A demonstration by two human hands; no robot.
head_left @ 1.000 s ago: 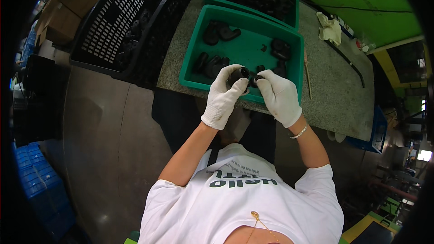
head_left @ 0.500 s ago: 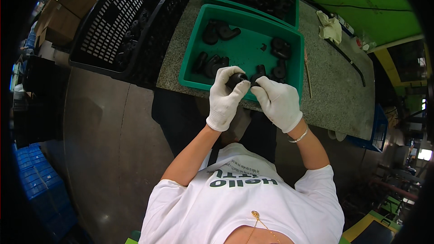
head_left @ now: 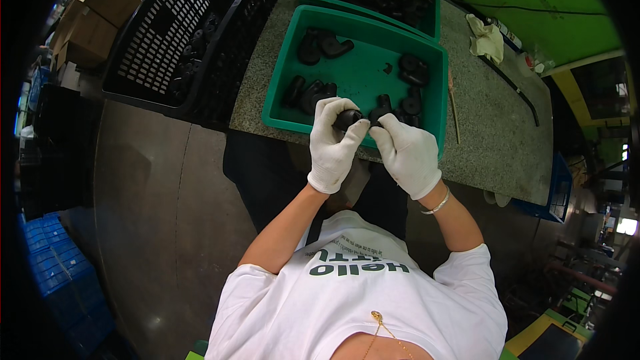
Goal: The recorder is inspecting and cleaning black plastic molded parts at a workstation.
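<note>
My left hand (head_left: 331, 153), in a white glove, is wrapped round a dark, rounded black moulded part (head_left: 347, 119) over the near edge of the green tray (head_left: 272, 108). Close beside it, the thumb and fingers of my gloved right hand (head_left: 412, 160) are pinched together at the part's right side. What they pinch is hidden. Inside the tray lie several more black moulded parts with round bodies and short necks: a pair at the far left (head_left: 323, 45), some at the near left (head_left: 313, 97), others on the right (head_left: 413, 70). A small black scrap (head_left: 388, 67) rests on the tray floor.
Behind stands a second green tray (head_left: 437, 17) heaped with black parts. Black slatted crates (head_left: 157, 33) stand at the left, one holding parts. On the speckled tabletop (head_left: 490, 133) to the right lie a thin stick (head_left: 455, 110), a black rod (head_left: 517, 90) and a pale cloth (head_left: 486, 39).
My right hand and wrist have shifted slightly left and toward me. My left hand keeps its hold on the black part, almost in place.
</note>
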